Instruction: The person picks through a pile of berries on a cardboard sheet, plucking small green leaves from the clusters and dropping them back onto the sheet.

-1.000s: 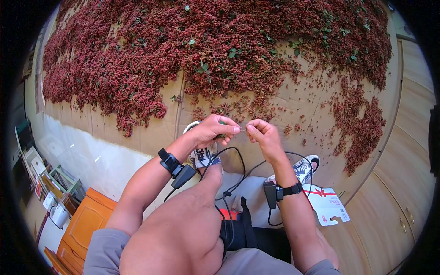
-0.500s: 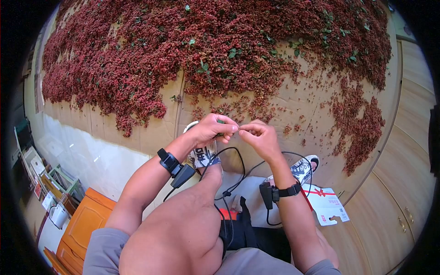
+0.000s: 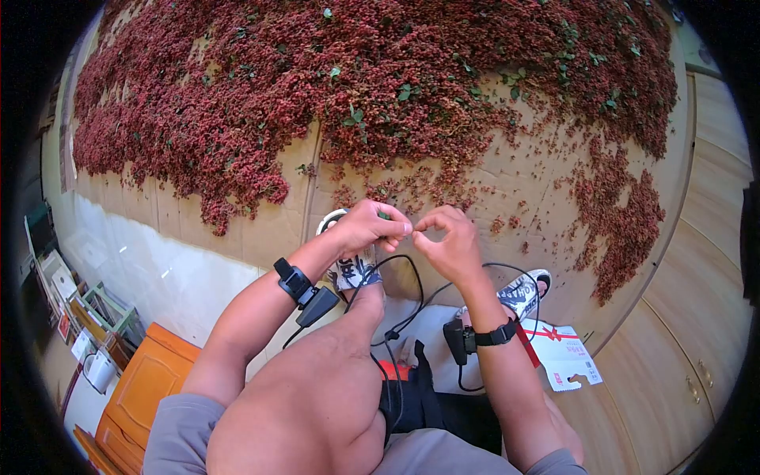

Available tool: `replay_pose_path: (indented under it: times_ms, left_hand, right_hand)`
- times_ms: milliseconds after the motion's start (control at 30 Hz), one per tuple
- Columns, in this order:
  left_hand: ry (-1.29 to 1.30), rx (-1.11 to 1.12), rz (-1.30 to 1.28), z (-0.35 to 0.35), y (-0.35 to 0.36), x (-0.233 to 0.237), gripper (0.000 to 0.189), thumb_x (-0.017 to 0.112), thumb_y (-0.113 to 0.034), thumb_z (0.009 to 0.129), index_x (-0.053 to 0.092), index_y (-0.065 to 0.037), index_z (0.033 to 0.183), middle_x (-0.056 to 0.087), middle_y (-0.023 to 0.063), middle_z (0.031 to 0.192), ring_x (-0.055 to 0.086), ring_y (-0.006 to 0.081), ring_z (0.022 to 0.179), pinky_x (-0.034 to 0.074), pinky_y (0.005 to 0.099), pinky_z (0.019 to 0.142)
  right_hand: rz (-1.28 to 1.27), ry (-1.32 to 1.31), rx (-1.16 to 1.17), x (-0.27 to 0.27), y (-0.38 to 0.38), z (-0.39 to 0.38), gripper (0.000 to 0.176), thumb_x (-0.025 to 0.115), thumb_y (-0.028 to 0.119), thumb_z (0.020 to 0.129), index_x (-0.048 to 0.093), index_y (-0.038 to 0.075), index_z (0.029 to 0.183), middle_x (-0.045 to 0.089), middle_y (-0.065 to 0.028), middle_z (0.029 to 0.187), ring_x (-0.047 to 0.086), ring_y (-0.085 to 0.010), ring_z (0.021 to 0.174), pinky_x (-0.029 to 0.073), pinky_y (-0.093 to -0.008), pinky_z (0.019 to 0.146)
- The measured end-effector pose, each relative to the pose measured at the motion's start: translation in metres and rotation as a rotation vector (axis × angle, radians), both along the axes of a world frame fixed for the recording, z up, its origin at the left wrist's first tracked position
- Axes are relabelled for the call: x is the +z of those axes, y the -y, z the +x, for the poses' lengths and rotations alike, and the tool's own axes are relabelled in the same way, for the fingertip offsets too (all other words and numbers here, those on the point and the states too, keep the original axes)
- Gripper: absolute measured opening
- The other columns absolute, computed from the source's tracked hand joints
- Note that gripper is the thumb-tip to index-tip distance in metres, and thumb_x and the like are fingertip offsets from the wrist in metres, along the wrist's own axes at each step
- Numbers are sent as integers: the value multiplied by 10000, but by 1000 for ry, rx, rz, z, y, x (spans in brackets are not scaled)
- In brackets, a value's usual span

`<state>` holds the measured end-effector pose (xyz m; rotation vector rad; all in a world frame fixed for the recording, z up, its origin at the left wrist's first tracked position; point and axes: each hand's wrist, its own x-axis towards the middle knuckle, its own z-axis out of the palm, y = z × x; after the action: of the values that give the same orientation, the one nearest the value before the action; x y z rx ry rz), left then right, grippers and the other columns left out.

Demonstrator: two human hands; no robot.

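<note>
My left hand [image 3: 374, 226] is closed in a pinch over the near edge of the cardboard. A bit of green [image 3: 384, 215], perhaps a leaf, shows between its fingers. Close beside it, my right hand [image 3: 450, 241] pinches thumb to forefinger, the fingers curved in a loop. The fingertips of both hands almost meet, and whatever small thing lies between them is too tiny to make out. Just beyond the hands, loose red berries [image 3: 427, 186] like Sichuan peppercorns are scattered below a wide heap of red berry clusters [image 3: 237, 119] mixed with green leaves [image 3: 353, 116].
Cardboard sheets [image 3: 273, 229] lie under the berries. Black cables [image 3: 412, 305] hang between my arms, joined to wrist-worn devices [image 3: 317, 305]. A white printed box [image 3: 564, 360] lies by my right foot. Wooden cabinets [image 3: 697, 261] stand at right, an orange wooden piece [image 3: 146, 388] at left.
My right hand has lifted slightly, and its thumb and forefinger now form a rounder loop. My left hand stays in nearly the same place. The berry heap looks unchanged.
</note>
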<state>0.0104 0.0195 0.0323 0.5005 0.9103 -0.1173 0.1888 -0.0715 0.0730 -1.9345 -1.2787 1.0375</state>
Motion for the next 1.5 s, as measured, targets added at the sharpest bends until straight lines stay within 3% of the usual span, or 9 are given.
replay_pose_path:
  times_ms: [100, 167, 500, 767, 1000, 1100, 1333, 1433, 1500]
  left_hand:
    - [7, -111, 57, -1, -1, 2, 160, 736, -124, 846, 684, 13, 912, 643, 37, 730, 614, 100, 628, 528, 229, 560]
    - [29, -143, 56, -2, -2, 3, 153, 735, -120, 844, 688, 12, 907, 640, 35, 714, 612, 98, 624, 528, 228, 561]
    - [66, -119, -9, -9, -1, 3, 193, 729, -150, 846, 683, 18, 929, 636, 28, 735, 612, 90, 641, 551, 231, 565]
    - [25, -134, -10, -13, 1, -3, 180, 709, -148, 864, 659, 15, 922, 636, 40, 720, 618, 98, 612, 539, 228, 536]
    - [13, -133, -54, -24, 1, 0, 109, 645, -100, 834, 608, 1, 849, 636, 75, 758, 634, 141, 626, 571, 266, 569]
    - [136, 15, -269, -30, 2, 5, 101, 584, -108, 804, 559, -13, 778, 632, 122, 772, 640, 192, 618, 591, 299, 588]
    - [369, 0, -331, -35, 3, 1, 82, 457, -48, 578, 464, -3, 646, 602, 215, 736, 618, 270, 569, 573, 327, 554]
    - [515, 19, -342, -38, 5, -8, 102, 476, -90, 591, 479, 7, 625, 595, 209, 694, 617, 268, 555, 538, 309, 509]
    - [482, 36, -330, -38, 3, -7, 132, 490, -115, 652, 510, 15, 639, 595, 194, 678, 608, 250, 541, 524, 302, 496]
  right_hand:
    - [-145, -14, 51, -1, 2, 2, 119, 743, 148, 684, 712, 52, 746, 672, -78, 777, 639, -225, 762, 511, -350, 737]
    - [-507, -270, 4, 6, -2, 4, 162, 705, 184, 722, 724, 34, 778, 684, -81, 709, 637, -148, 657, 514, -315, 663]
    - [-533, -428, -43, -17, 8, -2, 227, 653, 210, 788, 709, -5, 832, 682, -82, 688, 596, -75, 654, 493, -290, 630]
    - [-63, 94, 194, -6, 1, -14, 180, 717, 196, 718, 633, 38, 729, 625, -138, 752, 607, -315, 718, 496, -405, 647]
    - [-108, 279, 165, -11, -10, -1, 161, 718, 174, 704, 628, 52, 755, 603, -131, 752, 606, -328, 812, 494, -427, 714]
    - [-30, 185, 123, -15, -31, 2, 184, 668, 86, 733, 679, 77, 916, 595, -124, 914, 604, -320, 854, 499, -437, 734]
    - [90, 182, 395, -48, -64, -24, 293, 599, 42, 807, 671, 125, 1079, 565, -126, 896, 593, -321, 831, 493, -420, 737]
    - [32, 265, 465, -52, -63, -20, 268, 628, 89, 815, 679, 128, 1075, 570, -122, 881, 591, -330, 831, 495, -415, 733]
    - [-43, 234, 305, -48, -58, -16, 204, 646, 119, 806, 707, 145, 999, 589, -125, 886, 611, -328, 850, 506, -444, 720]
